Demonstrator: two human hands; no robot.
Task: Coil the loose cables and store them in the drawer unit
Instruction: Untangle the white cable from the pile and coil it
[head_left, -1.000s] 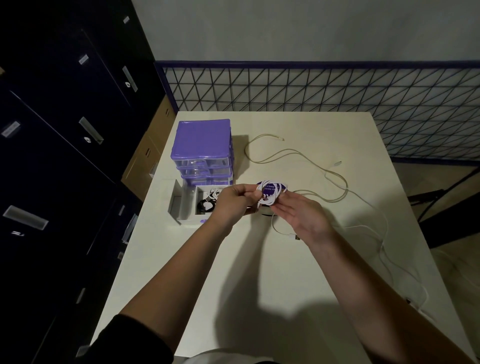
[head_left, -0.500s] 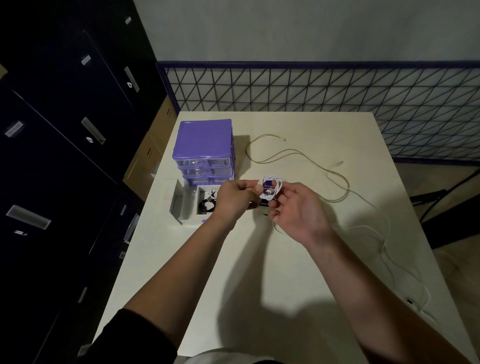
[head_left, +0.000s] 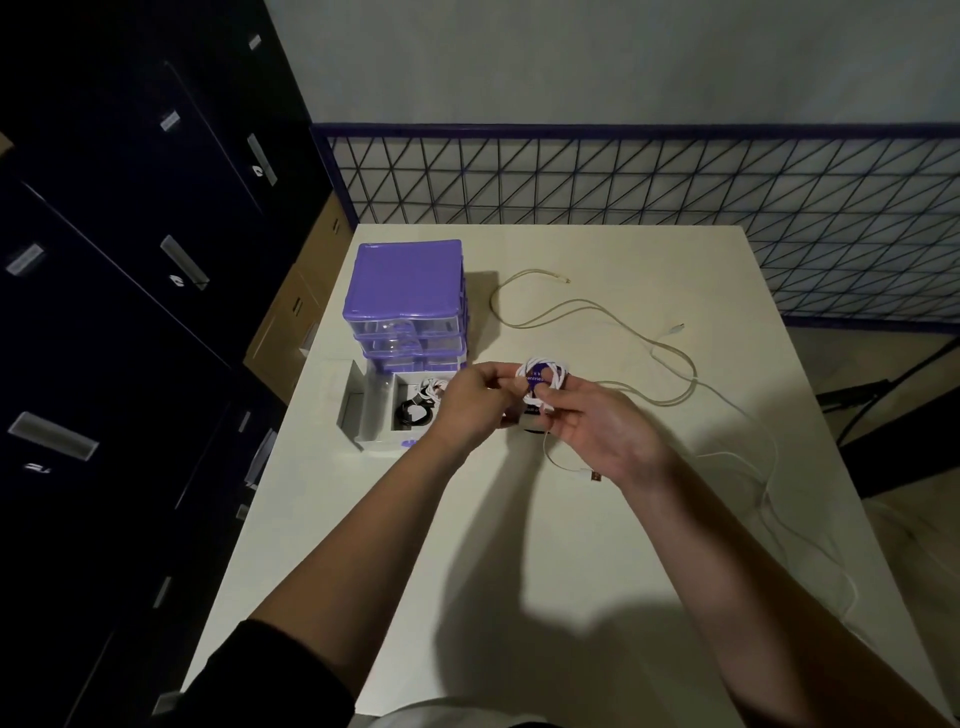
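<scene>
- Holding a white coil (head_left: 542, 383) above the surface (head_left: 571, 519), both hands meet just right of the open drawer (head_left: 387, 415).
- The left hand (head_left: 467, 410) pinches the coil's left edge; the right hand (head_left: 597, 431) grips its lower side, fingers curled.
- The coil's loose tail with a USB plug (head_left: 592, 475) hangs below the right hand.
- The drawer, pulled from the purple unit (head_left: 408, 306), holds a black and a white coil.
- Loose cables (head_left: 623, 322) trail across the surface to the right.
</scene>
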